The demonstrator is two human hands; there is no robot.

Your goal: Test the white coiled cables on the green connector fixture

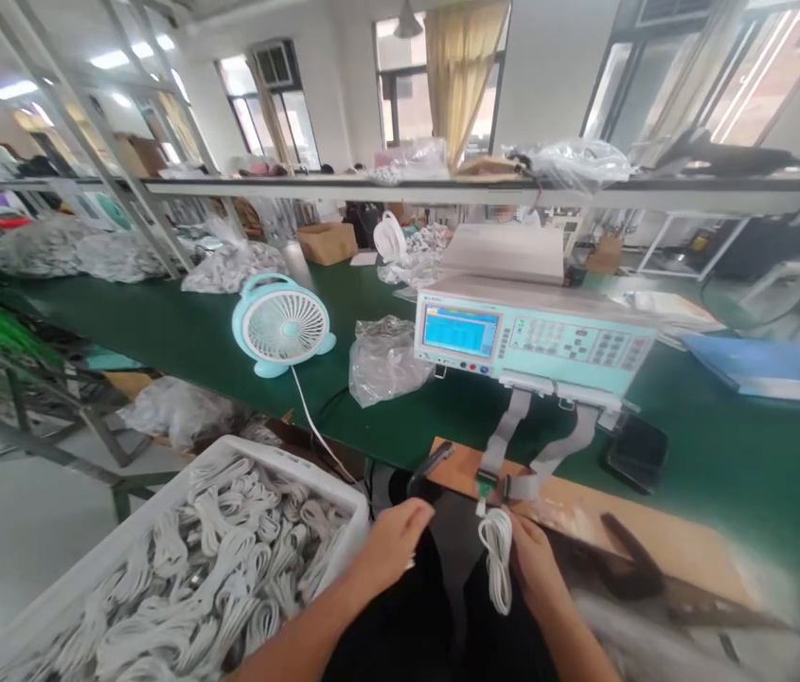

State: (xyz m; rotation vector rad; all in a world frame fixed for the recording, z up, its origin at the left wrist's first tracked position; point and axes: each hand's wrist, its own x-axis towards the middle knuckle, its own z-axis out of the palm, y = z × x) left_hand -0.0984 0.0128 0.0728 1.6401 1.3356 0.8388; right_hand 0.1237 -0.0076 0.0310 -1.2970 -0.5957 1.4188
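A coiled white cable hangs beside my right hand, whose fingers are closed on it near the cable's top. The cable's upper end meets a small green connector board at the wooden board's edge. Grey ribbon cables run from there up to a test instrument with a lit blue screen. My left hand is to the left, above my lap, with fingers curled together; a tiny white bit shows below them, too small to make out. Left of it stands a white crate full of coiled white cables.
A light-blue fan and a clear plastic bag sit on the green table. A black phone and a blue folder lie at the right. A shelf spans the back.
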